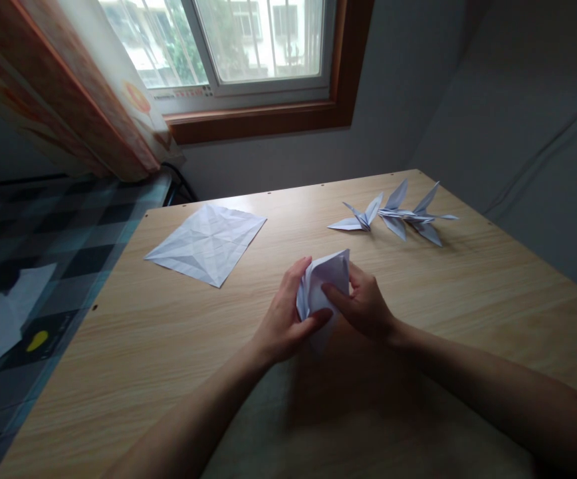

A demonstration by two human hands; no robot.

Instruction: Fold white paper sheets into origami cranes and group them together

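1. Your left grip (284, 318) holds the folded white paper (326, 276) by its left side.
2. Your right grip (369, 304) clasps its right side; it sits between both.
3. Beyond your left grip lies a creased sheet (209, 243).

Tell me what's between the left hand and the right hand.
The head view shows a folded paper there, gripped from its two sides by the left hand and the right hand.

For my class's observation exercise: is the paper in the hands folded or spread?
Folded: the paper shows layered edges between the left hand and right hand.
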